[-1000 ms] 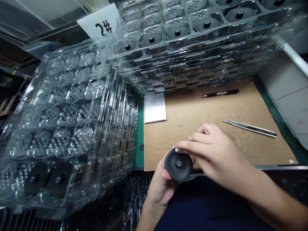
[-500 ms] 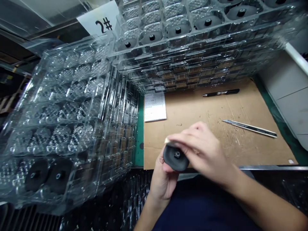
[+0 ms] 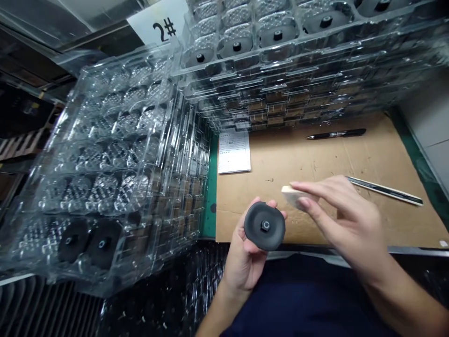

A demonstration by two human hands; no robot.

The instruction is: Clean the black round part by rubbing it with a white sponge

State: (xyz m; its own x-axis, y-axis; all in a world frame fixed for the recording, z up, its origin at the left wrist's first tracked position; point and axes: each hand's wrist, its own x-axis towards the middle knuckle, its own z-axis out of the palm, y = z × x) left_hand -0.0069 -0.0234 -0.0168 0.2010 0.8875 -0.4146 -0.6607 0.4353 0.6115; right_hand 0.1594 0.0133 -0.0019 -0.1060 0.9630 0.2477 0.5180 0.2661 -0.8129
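My left hand (image 3: 247,257) is closed around a round black rubber-like disc (image 3: 254,228) with a raised hub and a metal insert at its centre. The disc's dished face is tilted up towards me. In my right hand (image 3: 351,217), thumb and fingers pinch a small off-white pad (image 3: 293,196), perhaps a sponge or folded cloth. That pad is apart from the disc, up and to its right. Both hands are above the near edge of a cardboard sheet (image 3: 266,192).
Stacked clear plastic trays (image 3: 140,154) stand at the left, some pockets holding black discs (image 3: 105,255). Another tray stack (image 3: 280,70) lines the back. On the cardboard lie a pen (image 3: 336,134), a utility knife (image 3: 389,192) and a paper pad (image 3: 234,157). A "2#" sign (image 3: 157,23) stands behind.
My right hand has drawn back to the right, taking the off-white pad off the disc's rim. The disc's face now shows more fully in my left hand. The view has shifted slightly.
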